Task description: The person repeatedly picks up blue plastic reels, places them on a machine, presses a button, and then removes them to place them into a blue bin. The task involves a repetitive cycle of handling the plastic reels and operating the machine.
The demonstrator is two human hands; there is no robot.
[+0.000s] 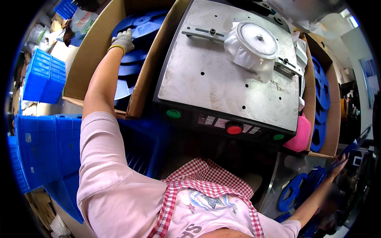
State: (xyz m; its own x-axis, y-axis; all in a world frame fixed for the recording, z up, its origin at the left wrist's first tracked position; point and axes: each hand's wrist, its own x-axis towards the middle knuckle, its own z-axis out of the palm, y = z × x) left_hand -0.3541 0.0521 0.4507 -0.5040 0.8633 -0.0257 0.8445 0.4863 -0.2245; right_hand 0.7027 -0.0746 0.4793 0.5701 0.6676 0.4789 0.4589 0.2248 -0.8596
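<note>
My left hand (pixel 124 41), in a pale glove with a yellow cuff, reaches into an open cardboard box on the left. Its fingers are closed at the edge of a blue plastic reel flange (pixel 145 28); the fingertips are partly hidden. More blue flanges (pixel 133 56) lie below it in the box. Far to the right, my right hand (pixel 339 165) is closed on a dark blue flange (pixel 356 143), seen nearly edge-on. Below that hand, several blue flanges (pixel 293 192) stand or lie on a metal surface.
Between my arms stands a machine with a metal top (pixel 206 75), a round white fixture (pixel 258 39), a red button (pixel 234 129) and green buttons. A second cardboard box (pixel 332 99) with blue flanges is at right, beside a pink object (pixel 298 135). Blue crates (pixel 43 77) stack at left.
</note>
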